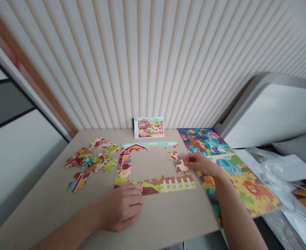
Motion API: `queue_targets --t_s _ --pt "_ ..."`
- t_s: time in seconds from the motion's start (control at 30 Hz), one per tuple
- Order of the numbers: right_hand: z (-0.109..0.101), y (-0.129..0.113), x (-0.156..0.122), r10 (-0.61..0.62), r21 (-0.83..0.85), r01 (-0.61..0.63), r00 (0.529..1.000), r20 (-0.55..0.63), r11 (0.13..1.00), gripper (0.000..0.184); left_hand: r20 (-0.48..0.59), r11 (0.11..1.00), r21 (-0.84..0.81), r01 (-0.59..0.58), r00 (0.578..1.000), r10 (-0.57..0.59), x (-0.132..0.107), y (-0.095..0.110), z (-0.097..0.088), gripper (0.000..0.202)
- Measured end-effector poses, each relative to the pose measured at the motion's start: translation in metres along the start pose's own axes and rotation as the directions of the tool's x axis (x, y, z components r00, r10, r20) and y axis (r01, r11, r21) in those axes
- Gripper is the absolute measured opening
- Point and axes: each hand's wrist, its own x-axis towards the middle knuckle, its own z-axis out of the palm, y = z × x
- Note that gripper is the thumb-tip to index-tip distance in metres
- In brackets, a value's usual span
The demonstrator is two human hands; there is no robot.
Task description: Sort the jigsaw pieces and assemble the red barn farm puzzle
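Right, head cam only, so one view to go on. From the remote seat I read it like this: right hand (200, 163) has thumb + forefinger pinched on a spotted piece (181, 167). It's held low at the right side of the farm puzzle (132, 149), just above the fence strip (173, 183). Touching the strip or just clear of it, I can't tell. A second small piece (173, 155) lies just above it.

Left hand (123, 208) sits palm down, fingers curled under and loosely closed, fingertips at the bottom-left corner of the fence strip. Whether anything is under them I can't tell.

The puzzle's middle is bare table (153, 163). Spare pieces (90, 161) are heaped to the left and the ref card (149, 127) is propped at the wall. A bigger finished picture (246, 187) lies under the right forearm, w/ a plastic bag (270, 170) beyond.

How I'd do the fit, imo:
- Hold the piece flat and line its tab up w/ the notch in the strip before any pressure.
- Slide it in rather than push down.
- Let the left hand brace the strip so the border doesn't skate.
- Check colours vs the ref card.
- Mind the forearm doesn't drag the finished picture.
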Motion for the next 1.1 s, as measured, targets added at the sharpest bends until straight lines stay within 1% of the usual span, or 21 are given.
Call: queue_targets --t_s 0.13,0.33,0.5,0.77,0.9,0.97,1.1 --pt "-0.004 0.004 -0.001 0.021 -0.076 -0.023 0.999 -0.026 0.997 0.029 0.001 1.0 -0.001 0.001 1.0 -0.001 -0.001 -0.001 0.002 0.01" --pt "-0.006 0.007 -0.003 0.033 -0.151 -0.033 0.999 -0.006 0.988 0.025 0.004 1.0 -0.01 0.0 1.0 0.0 -0.001 -0.001 0.001 0.009" --pt "-0.006 0.004 -0.005 0.026 -0.196 -0.028 1.0 -0.012 0.98 0.021 0.004 1.0 -0.004 0.002 1.0 -0.002 0.001 0.0 0.0 0.007" --pt "-0.006 -0.001 -0.009 -0.004 -0.299 0.001 1.0 -0.008 0.954 0.022 -0.004 1.0 -0.021 0.002 1.0 -0.002 0.001 0.0 0.001 0.01" --pt "-0.005 0.0 -0.012 -0.039 -0.292 0.046 0.999 0.031 0.955 0.026 -0.005 1.0 -0.026 -0.001 1.0 0.001 0.001 0.0 0.0 0.01" --pt "-0.004 0.0 -0.012 -0.046 -0.308 0.053 0.999 0.03 0.95 0.028 -0.002 1.0 -0.027 0.001 1.0 -0.001 0.001 0.0 0.0 0.01" --pt "0.001 -0.003 -0.011 -0.056 -0.313 0.065 0.998 0.038 0.948 0.024 0.007 1.0 -0.031 0.004 1.0 -0.004 0.001 0.0 -0.001 0.01"
